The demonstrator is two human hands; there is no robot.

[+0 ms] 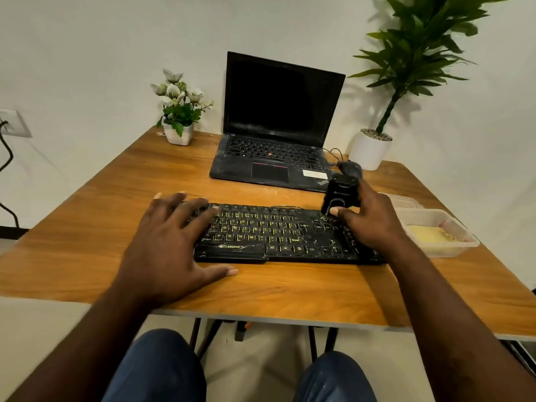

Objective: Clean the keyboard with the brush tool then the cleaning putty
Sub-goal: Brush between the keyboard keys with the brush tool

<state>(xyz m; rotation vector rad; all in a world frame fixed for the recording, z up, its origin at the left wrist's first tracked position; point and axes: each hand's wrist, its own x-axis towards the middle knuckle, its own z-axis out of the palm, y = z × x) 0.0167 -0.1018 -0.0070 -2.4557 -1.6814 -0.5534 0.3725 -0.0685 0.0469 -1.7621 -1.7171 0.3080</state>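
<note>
A black keyboard (278, 233) with yellow-lettered keys lies across the wooden table (116, 198) in front of me. My left hand (171, 239) rests flat on its left end, fingers spread and straight. My right hand (368, 219) grips a black brush tool (339, 195) and holds it upright, its lower end down on the keys at the keyboard's upper right. To the right stands a clear plastic tub (452, 245) holding pale yellow cleaning putty (429, 235).
An open black laptop (278, 126) sits behind the keyboard, a wired mouse (349, 168) to its right. A small flower pot (178, 111) and a tall potted plant (374, 146) stand at the back corners. The tub's lid (403, 200) lies behind the tub.
</note>
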